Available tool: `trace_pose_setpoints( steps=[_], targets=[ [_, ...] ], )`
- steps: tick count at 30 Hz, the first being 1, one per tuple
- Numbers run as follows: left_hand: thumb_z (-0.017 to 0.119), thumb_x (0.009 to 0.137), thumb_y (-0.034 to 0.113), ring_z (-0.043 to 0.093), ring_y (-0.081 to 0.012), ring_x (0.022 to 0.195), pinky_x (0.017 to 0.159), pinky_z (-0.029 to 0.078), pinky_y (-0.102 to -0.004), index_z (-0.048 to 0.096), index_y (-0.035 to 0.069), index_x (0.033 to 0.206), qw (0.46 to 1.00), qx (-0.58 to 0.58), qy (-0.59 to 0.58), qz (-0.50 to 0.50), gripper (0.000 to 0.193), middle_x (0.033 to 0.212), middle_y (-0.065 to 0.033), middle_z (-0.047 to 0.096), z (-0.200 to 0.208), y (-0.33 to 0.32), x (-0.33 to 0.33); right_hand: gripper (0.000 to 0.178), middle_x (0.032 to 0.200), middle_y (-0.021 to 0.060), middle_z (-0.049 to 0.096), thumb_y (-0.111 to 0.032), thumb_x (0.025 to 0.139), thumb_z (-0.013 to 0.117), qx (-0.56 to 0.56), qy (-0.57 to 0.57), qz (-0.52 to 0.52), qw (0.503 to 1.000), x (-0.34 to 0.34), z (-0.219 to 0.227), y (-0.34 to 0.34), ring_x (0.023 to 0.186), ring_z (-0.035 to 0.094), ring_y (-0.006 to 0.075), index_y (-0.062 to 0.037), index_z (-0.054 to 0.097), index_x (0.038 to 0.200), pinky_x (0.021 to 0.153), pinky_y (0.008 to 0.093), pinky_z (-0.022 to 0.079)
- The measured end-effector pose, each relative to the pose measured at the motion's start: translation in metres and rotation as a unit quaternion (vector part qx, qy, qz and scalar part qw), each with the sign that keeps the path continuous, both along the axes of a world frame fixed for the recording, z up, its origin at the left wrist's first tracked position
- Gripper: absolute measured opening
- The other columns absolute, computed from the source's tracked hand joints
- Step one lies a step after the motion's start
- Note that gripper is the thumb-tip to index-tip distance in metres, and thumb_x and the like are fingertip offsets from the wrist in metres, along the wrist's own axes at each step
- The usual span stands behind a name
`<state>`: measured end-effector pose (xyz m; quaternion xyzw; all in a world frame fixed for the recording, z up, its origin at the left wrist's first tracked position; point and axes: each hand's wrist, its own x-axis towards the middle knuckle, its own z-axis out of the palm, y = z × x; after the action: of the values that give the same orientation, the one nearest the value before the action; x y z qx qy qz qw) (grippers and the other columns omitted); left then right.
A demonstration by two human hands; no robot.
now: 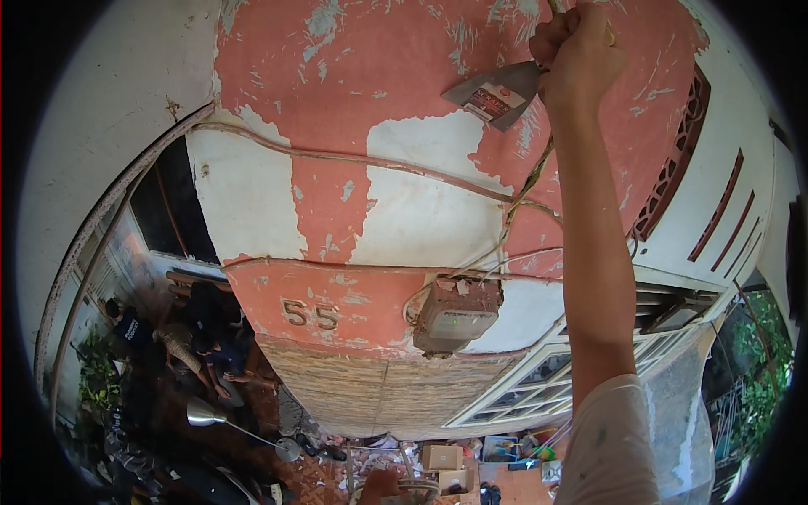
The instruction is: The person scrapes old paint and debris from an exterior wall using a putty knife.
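Note:
High on the wall, my right hand [581, 55] is closed around the handle of a paint scraper, its arm stretched up from the lower right. The scraper's wide metal blade [498, 94] points left, close to the salmon-red painted wall [404, 50]; I cannot tell whether its edge touches. My fist hides most of the handle. Flaking paint gives way to bare white patches [429, 160] below the blade. A twisted bundle of cables [532, 177] runs down the wall beside my forearm. My left hand is out of view.
An electric meter box [457, 313] hangs on the wall under crossing conduits [370, 158]. Raised digits [310, 315] sit left of it. A window [539, 379] is at lower right. Far below are cardboard boxes [443, 457], paint debris, a metal lamp [204, 412] and several people [210, 345].

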<state>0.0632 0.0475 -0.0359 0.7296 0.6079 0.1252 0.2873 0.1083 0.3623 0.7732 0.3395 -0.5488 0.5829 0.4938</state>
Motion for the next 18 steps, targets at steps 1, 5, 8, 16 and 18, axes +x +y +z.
trace_pose_setpoints(
  steps=[1,5,8,16,18],
  targets=[
    [0.067,0.067,0.057,0.065,-0.0332,0.075,0.070,0.051,-0.0487,0.067,0.018,0.094,1.000,0.003,0.001,0.005,0.048,0.077,-0.0136,0.067,-0.003,-0.001,-0.002,0.033,0.051,-0.0026,0.034,-0.024,0.093,0.049,-0.004,0.055,-0.251,0.966,-0.007,0.000,-0.008,0.037,0.029,0.0082,-0.0155,0.037,0.064,0.035,0.0249,0.022],
    [0.067,0.066,0.056,0.064,-0.0330,0.075,0.071,0.051,-0.0485,0.068,0.016,0.089,1.000,0.018,0.000,0.017,0.046,0.077,-0.0136,0.067,-0.014,-0.003,-0.004,0.035,0.050,-0.0027,0.035,-0.024,0.094,0.049,-0.024,0.121,-0.474,0.872,-0.001,0.000,-0.023,0.037,0.030,0.0085,-0.0149,0.036,0.063,0.035,0.0251,0.022],
    [0.068,0.065,0.055,0.064,-0.0329,0.075,0.071,0.050,-0.0484,0.069,0.014,0.085,0.999,0.030,-0.003,0.019,0.046,0.077,-0.0135,0.067,-0.021,-0.004,-0.002,0.037,0.050,-0.0024,0.035,-0.026,0.094,0.050,-0.059,0.108,-0.490,0.863,-0.010,-0.008,-0.012,0.037,0.030,0.0083,-0.0144,0.037,0.061,0.036,0.0252,0.022],
    [0.069,0.063,0.052,0.063,-0.0325,0.076,0.072,0.049,-0.0482,0.070,0.010,0.077,0.996,0.074,-0.010,0.042,0.045,0.076,-0.0134,0.066,-0.049,0.010,0.004,0.032,0.051,0.0044,0.040,-0.016,0.089,0.051,-0.044,0.144,-0.533,0.832,-0.006,-0.011,-0.023,0.041,0.035,0.0125,-0.0065,0.040,0.060,0.037,0.0285,0.027],
    [0.069,0.063,0.052,0.063,-0.0327,0.076,0.071,0.049,-0.0483,0.070,0.010,0.077,0.997,0.076,-0.006,0.033,0.044,0.076,-0.0135,0.066,-0.045,0.010,0.009,0.032,0.050,0.0046,0.040,-0.016,0.088,0.050,-0.081,0.122,-0.529,0.836,-0.005,-0.008,-0.023,0.041,0.035,0.0125,-0.0067,0.040,0.059,0.037,0.0285,0.027]
  ],
)
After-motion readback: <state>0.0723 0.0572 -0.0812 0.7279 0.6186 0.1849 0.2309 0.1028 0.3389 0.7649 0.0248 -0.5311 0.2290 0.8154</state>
